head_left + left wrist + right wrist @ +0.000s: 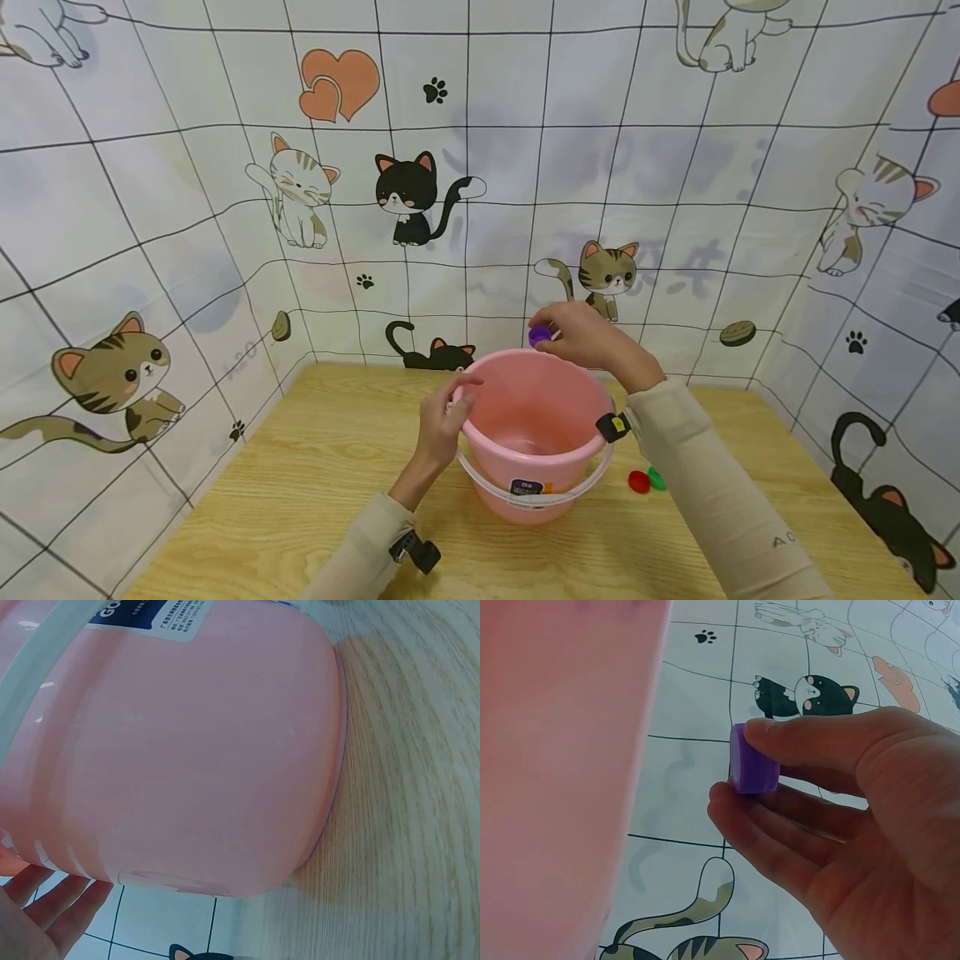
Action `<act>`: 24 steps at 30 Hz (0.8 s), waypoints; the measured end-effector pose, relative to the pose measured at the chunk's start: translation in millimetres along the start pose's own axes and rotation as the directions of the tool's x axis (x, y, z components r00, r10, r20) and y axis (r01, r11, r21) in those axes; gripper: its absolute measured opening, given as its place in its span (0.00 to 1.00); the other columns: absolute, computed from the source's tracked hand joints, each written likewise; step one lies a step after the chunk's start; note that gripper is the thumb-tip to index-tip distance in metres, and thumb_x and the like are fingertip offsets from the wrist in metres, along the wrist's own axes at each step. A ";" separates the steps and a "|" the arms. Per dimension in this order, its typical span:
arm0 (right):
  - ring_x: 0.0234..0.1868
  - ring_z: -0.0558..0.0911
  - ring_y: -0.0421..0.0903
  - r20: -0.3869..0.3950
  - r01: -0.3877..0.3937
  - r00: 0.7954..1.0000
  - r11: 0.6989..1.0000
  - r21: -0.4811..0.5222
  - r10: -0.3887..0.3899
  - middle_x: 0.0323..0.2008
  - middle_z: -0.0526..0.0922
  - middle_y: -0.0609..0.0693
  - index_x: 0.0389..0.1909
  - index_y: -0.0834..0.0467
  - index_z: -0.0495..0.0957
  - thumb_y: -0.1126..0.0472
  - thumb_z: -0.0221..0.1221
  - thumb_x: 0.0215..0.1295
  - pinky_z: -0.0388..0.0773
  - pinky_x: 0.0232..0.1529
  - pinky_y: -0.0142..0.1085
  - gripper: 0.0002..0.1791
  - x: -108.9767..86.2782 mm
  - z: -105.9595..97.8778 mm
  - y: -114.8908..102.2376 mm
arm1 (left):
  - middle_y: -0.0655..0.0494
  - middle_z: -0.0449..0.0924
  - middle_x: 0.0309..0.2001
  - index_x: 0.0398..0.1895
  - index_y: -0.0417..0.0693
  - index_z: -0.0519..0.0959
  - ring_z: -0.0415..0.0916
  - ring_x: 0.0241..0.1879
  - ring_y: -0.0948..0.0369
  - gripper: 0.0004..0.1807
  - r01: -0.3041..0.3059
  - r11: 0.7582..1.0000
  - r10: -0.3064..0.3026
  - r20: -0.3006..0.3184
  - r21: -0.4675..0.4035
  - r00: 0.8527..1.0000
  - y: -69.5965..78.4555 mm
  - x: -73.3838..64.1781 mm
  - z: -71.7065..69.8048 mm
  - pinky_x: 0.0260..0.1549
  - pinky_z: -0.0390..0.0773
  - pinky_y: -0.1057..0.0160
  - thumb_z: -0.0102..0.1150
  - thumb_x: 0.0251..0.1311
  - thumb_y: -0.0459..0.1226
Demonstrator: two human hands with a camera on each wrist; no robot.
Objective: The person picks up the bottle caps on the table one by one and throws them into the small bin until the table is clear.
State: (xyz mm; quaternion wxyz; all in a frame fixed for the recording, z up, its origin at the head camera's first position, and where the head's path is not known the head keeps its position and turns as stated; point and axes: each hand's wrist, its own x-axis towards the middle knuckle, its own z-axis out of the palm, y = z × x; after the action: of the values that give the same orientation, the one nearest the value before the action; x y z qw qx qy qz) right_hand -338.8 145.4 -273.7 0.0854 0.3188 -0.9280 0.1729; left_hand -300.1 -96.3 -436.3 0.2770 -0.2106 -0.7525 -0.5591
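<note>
A pink bucket stands upright on the wooden table, its white handle hanging down at the front. My left hand grips the bucket's left rim. In the left wrist view, its fingers lie along the outside wall. Above the far right part of the rim, my right hand pinches a small round purple cap between thumb and fingers. The right wrist view shows the purple cap from the side, apart from the bucket wall.
A red cap and a green cap lie on the table to the right of the bucket, near my right sleeve. A cat-patterned, tile-look wall covering encloses the table's back and sides.
</note>
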 end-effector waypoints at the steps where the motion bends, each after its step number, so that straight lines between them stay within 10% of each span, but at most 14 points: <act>1: 0.50 0.87 0.53 0.000 0.001 1.000 1.000 -0.001 -0.001 0.49 0.88 0.57 0.57 0.63 0.82 0.61 0.65 0.66 0.86 0.50 0.47 0.19 0.1 0.1 0.0 | 0.45 0.87 0.44 0.50 0.51 0.85 0.80 0.30 0.48 0.17 0.000 1.000 0.000 -0.001 -0.001 1.000 -0.2 0.0 0.2 0.24 0.78 0.67 0.49 0.66 0.42; 24: 0.52 0.86 0.53 0.007 0.019 1.000 1.000 -0.015 -0.019 0.51 0.88 0.57 0.58 0.63 0.82 0.62 0.65 0.67 0.85 0.54 0.50 0.19 -1.8 0.8 0.9 | 0.48 0.87 0.45 0.50 0.52 0.86 0.78 0.33 0.59 0.18 0.000 1.000 0.001 -0.006 0.024 1.000 0.3 0.3 0.2 0.26 0.78 0.67 0.48 0.64 0.42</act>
State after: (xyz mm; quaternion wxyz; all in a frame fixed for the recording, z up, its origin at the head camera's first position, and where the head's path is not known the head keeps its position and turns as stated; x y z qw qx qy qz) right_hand -338.0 146.8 -275.2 0.0864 0.3276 -0.9265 0.1638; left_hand -300.1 -96.0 -435.9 0.2819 -0.2058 -0.7583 -0.5506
